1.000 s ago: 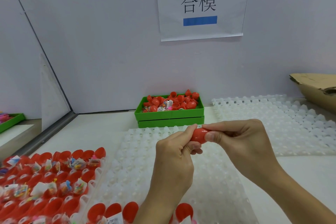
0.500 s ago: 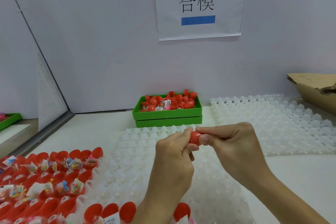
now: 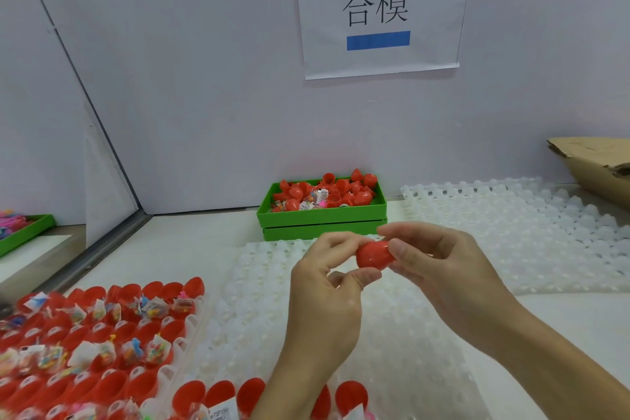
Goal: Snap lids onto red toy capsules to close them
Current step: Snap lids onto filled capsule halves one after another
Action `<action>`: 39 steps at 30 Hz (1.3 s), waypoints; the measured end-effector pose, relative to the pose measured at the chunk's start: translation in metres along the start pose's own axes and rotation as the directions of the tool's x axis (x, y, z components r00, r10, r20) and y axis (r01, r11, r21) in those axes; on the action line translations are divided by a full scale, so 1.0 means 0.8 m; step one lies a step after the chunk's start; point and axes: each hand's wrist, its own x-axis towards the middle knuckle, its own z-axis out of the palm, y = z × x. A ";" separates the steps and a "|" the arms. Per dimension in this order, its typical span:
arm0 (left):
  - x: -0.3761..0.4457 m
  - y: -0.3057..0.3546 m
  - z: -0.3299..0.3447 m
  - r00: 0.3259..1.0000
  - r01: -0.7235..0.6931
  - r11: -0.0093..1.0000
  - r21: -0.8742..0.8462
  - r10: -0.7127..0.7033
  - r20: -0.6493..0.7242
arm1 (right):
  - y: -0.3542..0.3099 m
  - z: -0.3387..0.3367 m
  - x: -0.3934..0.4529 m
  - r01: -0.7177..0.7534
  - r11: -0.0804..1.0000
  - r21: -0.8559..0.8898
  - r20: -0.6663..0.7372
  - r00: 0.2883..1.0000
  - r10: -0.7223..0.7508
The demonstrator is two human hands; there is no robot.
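The left hand (image 3: 327,286) and the right hand (image 3: 439,262) both pinched 1 smooth red plastic egg-shaped capsule (image 3: 373,254) from its 2 ends, in the air above the white dimpled plastic tray (image 3: 238,317). I judged the closing step was in hand; no seam was visible. The next move probably called for placing it down and taking an open red half from the filled tray (image 3: 102,344).

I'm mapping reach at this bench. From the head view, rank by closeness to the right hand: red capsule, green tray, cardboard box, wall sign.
1. Red capsule: pinched by the right hand and the left.
2. Green tray: just behind the hands.
3. Cardboard box: far right edge.
4. Wall sign: high on the wall.
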 end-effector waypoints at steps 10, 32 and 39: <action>0.000 -0.006 -0.004 0.957 0.157 0.938 -0.308 -0.068 0.281 | 0.009 -0.004 0.000 -0.208 0.947 0.246 0.285 0.949 0.134; -0.003 0.001 0.004 0.984 0.166 0.882 -0.441 -0.122 0.126 | 0.000 0.002 -0.005 0.010 0.998 0.059 0.260 0.965 -0.025; -0.005 0.007 0.000 0.993 -0.055 0.998 -0.006 0.056 0.103 | -0.003 -0.001 -0.004 -0.276 0.930 0.243 0.337 0.923 0.186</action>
